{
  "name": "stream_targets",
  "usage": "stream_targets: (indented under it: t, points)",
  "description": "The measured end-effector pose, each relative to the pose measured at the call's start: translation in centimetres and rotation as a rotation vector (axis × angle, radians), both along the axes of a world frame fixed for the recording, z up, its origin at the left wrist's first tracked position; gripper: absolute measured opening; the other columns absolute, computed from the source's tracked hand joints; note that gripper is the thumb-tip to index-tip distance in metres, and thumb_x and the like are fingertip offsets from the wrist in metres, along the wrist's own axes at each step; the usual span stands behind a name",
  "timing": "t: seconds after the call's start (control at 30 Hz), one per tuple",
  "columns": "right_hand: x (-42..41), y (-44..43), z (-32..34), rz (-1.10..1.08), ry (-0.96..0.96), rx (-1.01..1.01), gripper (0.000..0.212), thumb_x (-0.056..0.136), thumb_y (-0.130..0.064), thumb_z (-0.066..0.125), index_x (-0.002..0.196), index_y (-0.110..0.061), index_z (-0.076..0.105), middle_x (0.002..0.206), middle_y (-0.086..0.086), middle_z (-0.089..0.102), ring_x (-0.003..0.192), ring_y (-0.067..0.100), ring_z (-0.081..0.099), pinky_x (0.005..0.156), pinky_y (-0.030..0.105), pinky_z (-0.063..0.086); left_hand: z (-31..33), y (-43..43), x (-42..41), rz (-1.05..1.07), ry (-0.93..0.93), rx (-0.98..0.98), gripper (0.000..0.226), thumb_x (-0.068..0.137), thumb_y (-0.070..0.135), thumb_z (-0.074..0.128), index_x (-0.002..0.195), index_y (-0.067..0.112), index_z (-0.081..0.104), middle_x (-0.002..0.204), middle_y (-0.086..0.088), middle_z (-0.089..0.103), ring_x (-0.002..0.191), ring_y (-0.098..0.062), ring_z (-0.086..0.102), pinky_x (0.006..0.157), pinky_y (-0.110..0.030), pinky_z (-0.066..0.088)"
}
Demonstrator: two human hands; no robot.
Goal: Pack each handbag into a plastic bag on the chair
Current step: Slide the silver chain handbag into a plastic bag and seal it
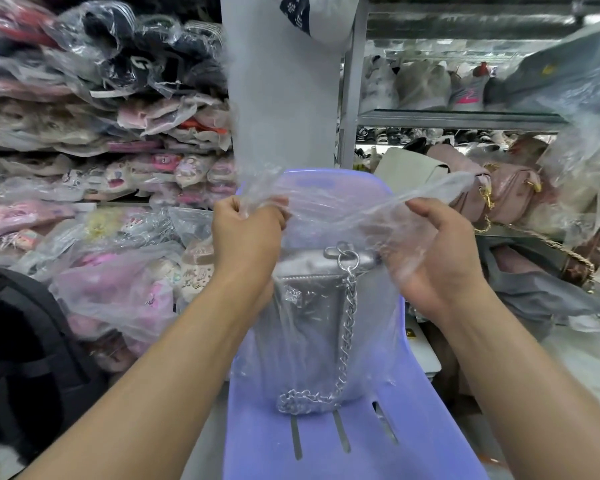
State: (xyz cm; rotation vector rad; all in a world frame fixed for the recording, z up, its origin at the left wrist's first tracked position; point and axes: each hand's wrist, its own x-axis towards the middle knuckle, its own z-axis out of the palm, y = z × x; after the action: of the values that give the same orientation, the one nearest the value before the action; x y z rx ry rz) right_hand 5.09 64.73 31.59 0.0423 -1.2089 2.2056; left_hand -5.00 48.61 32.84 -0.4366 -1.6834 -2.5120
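Observation:
A silver handbag (309, 306) with a metal chain stands upright inside a clear plastic bag (329, 216) on the seat of a purple plastic chair (413, 441). The chain hangs down the bag's right side and pools at its bottom. My left hand (246, 233) grips the left side of the plastic bag's top edge in a fist. My right hand (440, 251) holds the right side of that edge, with the film draped over its fingers. The bag's mouth is stretched between both hands above the handbag.
Pink and beige handbags (506, 192) with gold chains lie on a shelf to the right. Stacks of plastic-wrapped goods (101, 168) fill the shelves on the left. A black backpack (25, 358) sits at lower left. A white pillar (284, 98) rises behind the chair.

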Motion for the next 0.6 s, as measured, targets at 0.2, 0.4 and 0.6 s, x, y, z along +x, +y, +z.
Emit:
stream_targets:
  t: [0.2, 0.4, 0.6]
  points:
    - [0.3, 0.9, 0.2, 0.001, 0.015, -0.104, 0.017, 0.086, -0.018, 0.06, 0.096, -0.008, 0.07, 0.114, 0.019, 0.072, 0.108, 0.036, 0.057, 0.108, 0.044, 0.039, 0.5, -0.8, -0.2, -0.323, -0.141, 0.071, 0.019, 0.071, -0.004, 0.051, 0.067, 0.015, 0.051, 0.072, -0.004, 0.05, 0.063, -0.02, 0.046, 0.06, -0.03, 0.04]
    - [1.3, 1.3, 0.7, 0.062, 0.046, -0.157, 0.039, 0.093, -0.025, 0.046, 0.113, -0.001, 0.068, 0.131, 0.021, 0.066, 0.126, 0.039, 0.063, 0.12, 0.056, 0.032, 0.7, -1.0, -0.8, -0.654, -0.144, 0.084, 0.053, 0.092, 0.027, 0.063, 0.138, 0.003, 0.052, 0.127, -0.018, 0.066, 0.114, -0.037, 0.066, 0.098, -0.058, 0.051]
    - [1.5, 1.6, 1.5, -0.014, 0.014, -0.03, 0.018, 0.097, -0.023, 0.056, 0.087, -0.017, 0.069, 0.084, -0.002, 0.064, 0.082, 0.021, 0.069, 0.084, 0.028, 0.053, 1.1, -0.9, -1.5, 0.009, -0.042, -0.08, 0.003, 0.096, 0.017, 0.059, 0.098, 0.015, 0.059, 0.078, -0.001, 0.065, 0.068, -0.017, 0.058, 0.072, -0.033, 0.048]
